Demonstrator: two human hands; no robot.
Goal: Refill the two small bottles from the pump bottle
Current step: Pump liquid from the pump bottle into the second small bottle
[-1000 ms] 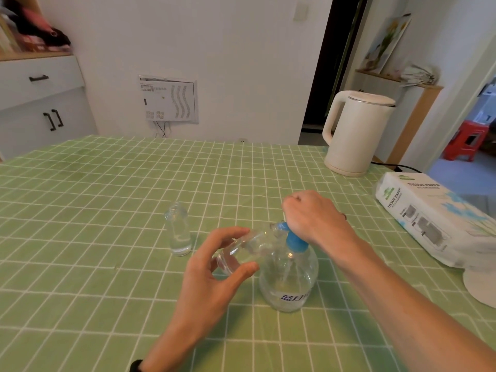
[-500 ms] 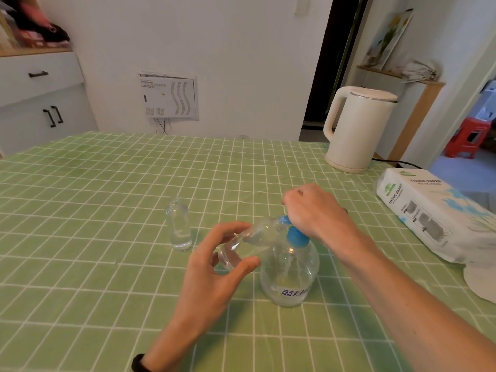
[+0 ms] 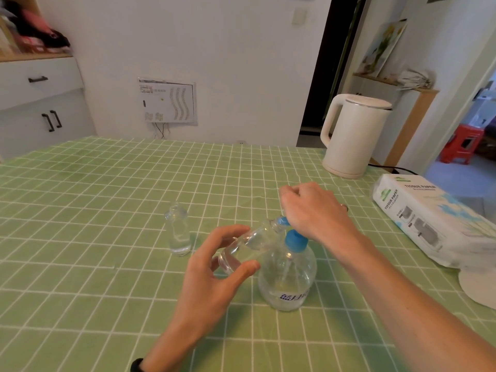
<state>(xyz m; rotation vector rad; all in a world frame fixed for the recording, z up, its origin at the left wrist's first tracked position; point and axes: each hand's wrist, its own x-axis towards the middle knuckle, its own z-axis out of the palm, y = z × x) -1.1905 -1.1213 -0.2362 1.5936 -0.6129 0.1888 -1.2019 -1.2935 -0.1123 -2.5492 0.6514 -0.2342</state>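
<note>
Centrally on the green checked table (image 3: 107,183) stands the clear pump bottle (image 3: 285,280), upright, with liquid low in its round body and a blue collar at its neck. The right hand (image 3: 314,210) comes in from five o'clock and sits on top of the pump. Its grip is closed, fingers curled down over the pump head, most of which is hidden beneath the palm; only the blue spout (image 3: 281,220) peeks out at nine o'clock of the hand.

The left hand (image 3: 214,277) reaches in from six o'clock, its grip clamped on the tilted small bottle (image 3: 249,248): thumb and fingers pinch the base end. This clear bottle leans with its open mouth raised toward two o'clock, right at the spout; whether they touch cannot be told.

The standing small bottle (image 3: 179,232) is upright and uncapped at ten o'clock of the pump bottle, apart from both hands, with a little liquid at its bottom.

Farther off, a cream kettle (image 3: 351,135) stands at one o'clock near the table's far edge, and a white tissue pack (image 3: 429,218) lies at two o'clock.
</note>
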